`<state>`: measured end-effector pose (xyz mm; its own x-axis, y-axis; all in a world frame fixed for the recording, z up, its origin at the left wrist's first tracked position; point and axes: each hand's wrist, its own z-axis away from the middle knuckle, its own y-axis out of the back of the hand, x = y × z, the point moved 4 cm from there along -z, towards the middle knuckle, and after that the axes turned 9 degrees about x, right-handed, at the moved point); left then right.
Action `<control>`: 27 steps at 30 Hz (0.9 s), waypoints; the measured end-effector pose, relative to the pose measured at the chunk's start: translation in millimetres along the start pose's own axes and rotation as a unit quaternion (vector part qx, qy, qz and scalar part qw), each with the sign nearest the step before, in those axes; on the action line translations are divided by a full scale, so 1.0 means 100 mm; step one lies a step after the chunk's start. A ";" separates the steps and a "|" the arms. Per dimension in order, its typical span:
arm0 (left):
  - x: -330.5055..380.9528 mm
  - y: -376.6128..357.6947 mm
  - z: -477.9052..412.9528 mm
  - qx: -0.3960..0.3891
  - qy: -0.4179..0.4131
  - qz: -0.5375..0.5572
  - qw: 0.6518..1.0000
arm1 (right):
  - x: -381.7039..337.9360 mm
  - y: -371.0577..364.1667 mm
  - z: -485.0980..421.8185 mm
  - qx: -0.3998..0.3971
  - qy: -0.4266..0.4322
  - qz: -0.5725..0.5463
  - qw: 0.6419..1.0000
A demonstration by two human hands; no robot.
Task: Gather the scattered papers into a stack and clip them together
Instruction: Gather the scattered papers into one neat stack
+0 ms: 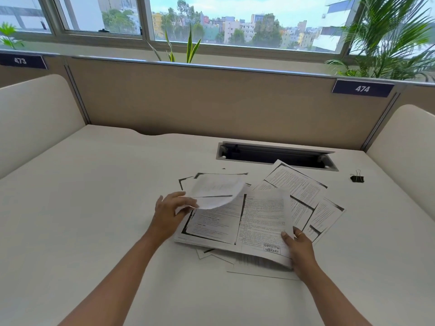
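Note:
Several printed papers [299, 187] lie fanned out and overlapping in the middle of the white desk [94, 196]. My left hand [169, 215] pinches a curled, blurred sheet [216, 191] lifted above the left side of the pile. My right hand [300, 250] grips the lower right corner of a stamped sheet [263, 222] that lies on top of the pile, with more pages under it. A black binder clip [357, 177] sits alone on the desk, far right of the papers and away from both hands.
An open cable tray slot [275, 155] is set into the desk just behind the papers. Beige partition walls [211, 102] close the desk at the back and both sides. Plants [388, 43] and windows stand behind the partition.

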<state>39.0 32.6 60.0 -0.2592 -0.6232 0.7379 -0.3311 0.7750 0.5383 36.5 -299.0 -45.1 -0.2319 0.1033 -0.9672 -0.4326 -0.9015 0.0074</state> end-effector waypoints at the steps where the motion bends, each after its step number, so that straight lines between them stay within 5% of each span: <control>1: -0.05 -0.02 0.02 -0.025 0.004 -0.004 1.000 | 0.00 0.00 0.00 0.000 -0.002 -0.001 1.000; 14: -0.34 0.01 0.20 -0.110 0.102 0.064 0.987 | -0.02 0.00 -0.03 -0.006 -0.077 -0.050 0.996; 27: -0.42 0.09 0.24 -0.115 0.160 0.123 0.973 | -0.09 0.02 0.03 -0.075 -0.135 -0.111 0.982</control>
<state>24.9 63.3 24.3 0.0019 -0.3799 0.9250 -0.0737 0.9225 0.3790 34.8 -300.1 -35.9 -0.3766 0.3941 -0.8384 -0.3708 -0.8935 -0.2535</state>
